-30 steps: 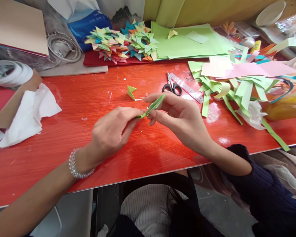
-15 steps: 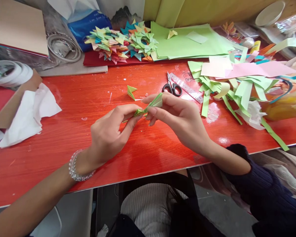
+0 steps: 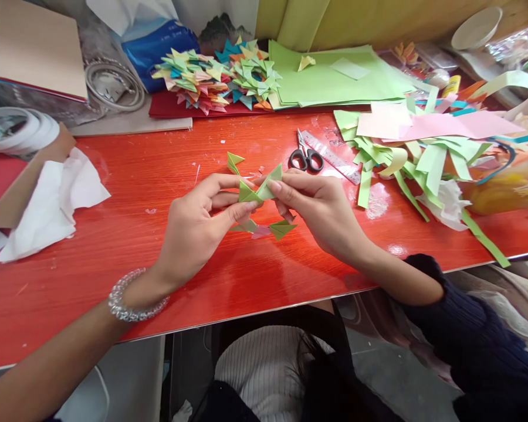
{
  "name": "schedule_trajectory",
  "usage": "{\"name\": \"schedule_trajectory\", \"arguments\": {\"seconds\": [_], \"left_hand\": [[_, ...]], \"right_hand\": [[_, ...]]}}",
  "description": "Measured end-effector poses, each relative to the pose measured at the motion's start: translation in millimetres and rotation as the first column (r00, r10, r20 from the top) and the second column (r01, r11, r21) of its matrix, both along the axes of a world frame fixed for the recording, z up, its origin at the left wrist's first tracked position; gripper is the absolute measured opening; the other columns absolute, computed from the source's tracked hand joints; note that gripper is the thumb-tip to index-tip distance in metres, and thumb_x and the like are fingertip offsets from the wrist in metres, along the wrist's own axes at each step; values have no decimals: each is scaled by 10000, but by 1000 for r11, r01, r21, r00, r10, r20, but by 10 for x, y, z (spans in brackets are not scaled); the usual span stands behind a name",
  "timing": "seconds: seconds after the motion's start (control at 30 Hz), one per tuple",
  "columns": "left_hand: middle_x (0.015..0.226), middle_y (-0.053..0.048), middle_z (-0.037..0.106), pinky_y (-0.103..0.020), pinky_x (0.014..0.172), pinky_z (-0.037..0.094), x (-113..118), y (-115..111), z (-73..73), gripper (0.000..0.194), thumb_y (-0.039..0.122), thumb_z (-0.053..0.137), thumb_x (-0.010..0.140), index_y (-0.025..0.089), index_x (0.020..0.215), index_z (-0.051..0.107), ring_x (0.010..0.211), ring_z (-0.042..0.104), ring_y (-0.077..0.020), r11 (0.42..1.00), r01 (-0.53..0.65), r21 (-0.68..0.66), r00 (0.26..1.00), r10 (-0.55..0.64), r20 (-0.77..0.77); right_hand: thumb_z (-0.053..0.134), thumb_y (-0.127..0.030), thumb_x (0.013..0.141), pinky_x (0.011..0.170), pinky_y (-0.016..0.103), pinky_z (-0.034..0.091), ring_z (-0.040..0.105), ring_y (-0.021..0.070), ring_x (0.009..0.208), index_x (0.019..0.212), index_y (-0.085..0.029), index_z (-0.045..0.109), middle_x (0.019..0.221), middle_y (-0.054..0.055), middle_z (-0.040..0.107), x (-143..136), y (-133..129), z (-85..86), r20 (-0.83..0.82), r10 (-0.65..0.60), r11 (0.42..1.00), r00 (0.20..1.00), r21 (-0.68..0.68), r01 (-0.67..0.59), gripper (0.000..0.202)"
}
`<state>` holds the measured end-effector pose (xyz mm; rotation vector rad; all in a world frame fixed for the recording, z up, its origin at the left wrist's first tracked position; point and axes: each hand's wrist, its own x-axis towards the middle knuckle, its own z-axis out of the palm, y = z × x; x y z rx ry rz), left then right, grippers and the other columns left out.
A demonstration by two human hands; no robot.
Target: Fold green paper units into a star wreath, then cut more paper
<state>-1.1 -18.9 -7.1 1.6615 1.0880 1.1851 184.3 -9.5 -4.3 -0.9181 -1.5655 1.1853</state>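
Note:
My left hand pinches the left part of a folded green paper piece between thumb and fingers. Its paler right part is gripped by my right hand, so both hands meet at one folded form above the red table. Just below my fingers, green and pink folded pieces show, partly hidden by my left hand. Beyond my left fingertips stands a small yellow-green folded piece. Black-handled scissors lie behind my right hand, beside a clear ruler.
Green strips and pink paper pile up at the right. Star-shaped folded paper rings and green sheets are at the back. Tape rolls and crumpled white paper lie left.
My hands have turned the folded green paper so its pointed shapes face the camera. Green and pink folded pieces now show below my fingers. My left wrist has shifted slightly left.

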Motion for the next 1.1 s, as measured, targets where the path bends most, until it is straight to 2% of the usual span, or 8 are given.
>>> {"name": "schedule_trajectory", "arguments": {"seconds": [0.13, 0.23, 0.33, 0.47, 0.77, 0.87, 1.0, 1.1], "left_hand": [[868, -18, 735, -276, 722, 604, -7, 53, 43, 239, 368, 723, 802, 198, 968, 692, 756, 706, -164, 978, 41, -202, 999, -37, 23], [717, -6, 691, -268, 747, 560, -5, 55, 73, 180, 361, 691, 825, 195, 884, 724, 708, 669, -147, 956, 14, -292, 1000, -11, 10], [616, 9, 633, -271, 733, 527, -2, 48, 74, 146, 346, 693, 815, 206, 803, 732, 656, 623, -137, 953, 2, -304, 1000, -1, 2], [613, 0, 626, -279, 717, 502, -1, 52, 56, 195, 358, 683, 815, 201, 703, 712, 676, 608, -146, 948, 5, -319, 1000, -12, -23], [627, -14, 645, -272, 704, 500, 0, 72, 46, 152, 333, 735, 770, 192, 716, 717, 691, 631, -158, 925, 35, -378, 999, -30, 19], [588, -6, 626, -267, 703, 503, 11, 69, 37, 136, 311, 744, 764, 193, 704, 716, 684, 635, -153, 916, 48, -399, 998, -26, 61], [524, 7, 569, -270, 722, 510, 36, 72, 7, 116, 262, 749, 754, 188, 679, 703, 703, 648, -162, 909, 10, -416, 991, 45, 123], [564, 3, 596, -281, 763, 515, 21, 95, -12, 99, 281, 735, 772, 194, 729, 717, 685, 638, -149, 888, 70, -455, 986, 6, 164]], "right_hand": [[653, -407, 858, 550, 208, 424, 496, 55, 582, 783, -165, 668, 643, -31, 547, -7, 10, -4, -40, -26, 998, 999, -55, 24, 254], [683, -416, 826, 549, 208, 450, 535, 57, 572, 770, -159, 656, 642, -25, 587, -11, 19, 8, -28, -9, 993, 1000, -118, 5, 264], [694, -417, 811, 529, 215, 462, 558, 63, 549, 726, -162, 625, 626, -22, 601, -21, 22, 1, 8, -3, 987, 1000, -160, 5, 277], [694, -360, 817, 501, 213, 464, 573, 67, 524, 713, -171, 584, 593, -29, 604, -46, 9, -32, 16, -39, 987, 999, -157, 41, 243], [663, -269, 839, 491, 205, 467, 580, 61, 529, 715, -183, 531, 609, -41, 576, -75, -13, -64, 38, -58, 990, 998, -127, 62, 200], [677, -305, 832, 494, 211, 475, 584, 68, 530, 691, -186, 513, 596, -41, 570, -63, 7, -54, 55, -11, 992, 998, -128, 18, 247], [721, -404, 785, 512, 232, 492, 595, 85, 536, 688, -174, 540, 594, -20, 606, -37, 48, -13, 100, 103, 974, 990, -213, -80, 308], [717, -436, 781, 529, 235, 494, 602, 84, 544, 707, -160, 577, 624, -5, 633, -26, 60, 12, 104, 93, 967, 990, -248, -64, 319]]}}
